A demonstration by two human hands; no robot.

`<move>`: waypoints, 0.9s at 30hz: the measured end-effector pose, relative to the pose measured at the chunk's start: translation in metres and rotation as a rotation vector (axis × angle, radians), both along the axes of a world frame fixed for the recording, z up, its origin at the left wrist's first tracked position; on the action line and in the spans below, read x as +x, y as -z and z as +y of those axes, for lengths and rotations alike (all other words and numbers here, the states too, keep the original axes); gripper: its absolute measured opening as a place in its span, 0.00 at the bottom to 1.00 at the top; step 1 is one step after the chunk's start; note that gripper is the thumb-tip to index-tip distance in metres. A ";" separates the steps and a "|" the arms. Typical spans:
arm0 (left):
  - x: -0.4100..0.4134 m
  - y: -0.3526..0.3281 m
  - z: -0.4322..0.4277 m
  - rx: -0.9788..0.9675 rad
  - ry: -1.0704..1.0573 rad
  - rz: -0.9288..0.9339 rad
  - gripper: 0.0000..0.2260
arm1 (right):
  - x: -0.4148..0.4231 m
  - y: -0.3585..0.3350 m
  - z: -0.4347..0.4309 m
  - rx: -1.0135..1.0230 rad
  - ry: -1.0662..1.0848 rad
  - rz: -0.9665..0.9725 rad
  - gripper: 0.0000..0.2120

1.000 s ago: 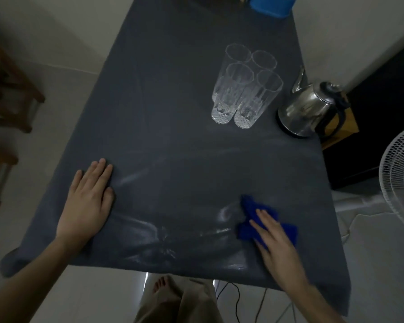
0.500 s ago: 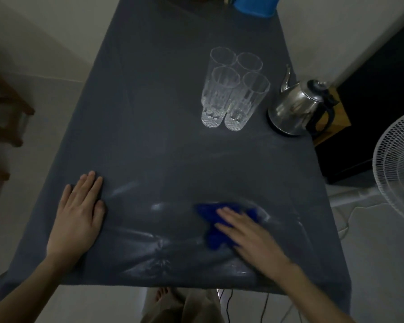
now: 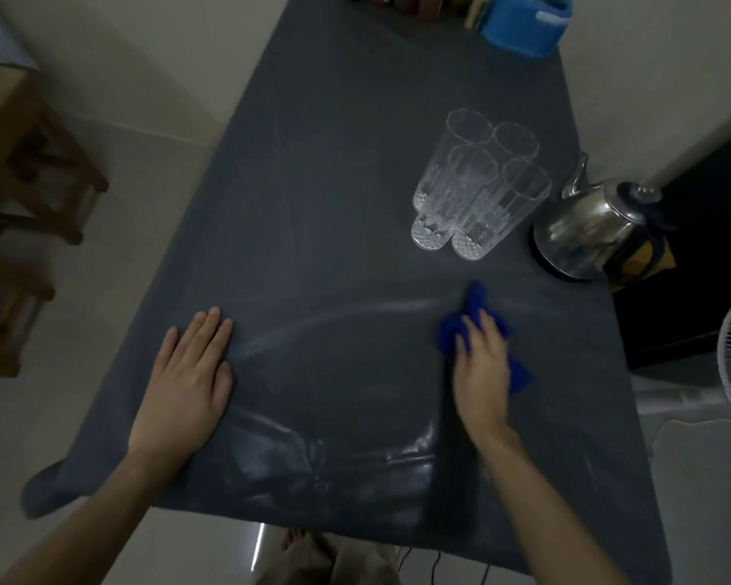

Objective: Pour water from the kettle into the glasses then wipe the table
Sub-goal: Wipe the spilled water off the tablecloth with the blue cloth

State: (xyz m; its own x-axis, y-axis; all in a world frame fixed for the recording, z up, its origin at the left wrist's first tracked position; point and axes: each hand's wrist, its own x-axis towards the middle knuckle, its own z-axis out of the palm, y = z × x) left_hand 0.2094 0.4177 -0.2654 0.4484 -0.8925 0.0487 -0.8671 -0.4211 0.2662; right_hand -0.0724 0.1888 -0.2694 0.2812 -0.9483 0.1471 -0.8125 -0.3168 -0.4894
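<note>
Right grip point(image 3: 480, 373) presses crumpled blue cloth point(image 3: 474, 304) onto streaked dark table point(image 3: 334, 204).

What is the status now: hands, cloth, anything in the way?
Left hand flat on table, open. Right hand pressing blue cloth, fingers straight. Four glasses and kettle stand just beyond the cloth.

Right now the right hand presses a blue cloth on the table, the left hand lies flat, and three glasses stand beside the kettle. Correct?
One slip: the head view shows four glasses, not three, clustered beside the kettle. The rest holds: the right hand presses the blue cloth on the table and the left hand lies flat.
</note>
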 end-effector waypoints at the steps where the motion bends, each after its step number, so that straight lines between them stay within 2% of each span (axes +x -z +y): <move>1: 0.000 0.000 0.000 0.002 0.002 0.000 0.25 | 0.022 0.000 0.007 0.014 -0.037 -0.013 0.19; 5: -0.001 0.000 0.000 0.011 -0.004 0.000 0.25 | 0.095 0.001 0.054 0.003 -0.246 -0.008 0.16; 8: 0.000 -0.001 0.001 0.033 -0.008 -0.001 0.25 | 0.116 -0.001 0.095 -0.012 -0.419 0.025 0.20; 12: 0.001 -0.001 0.001 0.082 -0.009 -0.001 0.26 | 0.085 -0.006 0.122 -0.054 -0.699 0.102 0.24; 15: 0.005 0.002 -0.002 0.099 -0.032 0.028 0.28 | 0.036 -0.006 0.122 -0.073 -0.809 0.146 0.27; 17: 0.007 0.003 -0.006 0.114 -0.051 0.089 0.30 | 0.001 -0.006 0.115 -0.093 -0.808 0.203 0.30; 19: 0.000 0.003 -0.008 0.117 -0.097 0.115 0.31 | -0.039 -0.008 0.107 -0.091 -0.753 0.213 0.27; 22: -0.027 0.002 -0.013 0.116 -0.172 0.057 0.32 | -0.104 -0.010 0.091 -0.101 -0.558 0.240 0.24; 27: -0.094 -0.001 -0.027 0.169 0.069 -0.029 0.30 | -0.190 -0.012 0.073 -0.013 -0.274 0.282 0.34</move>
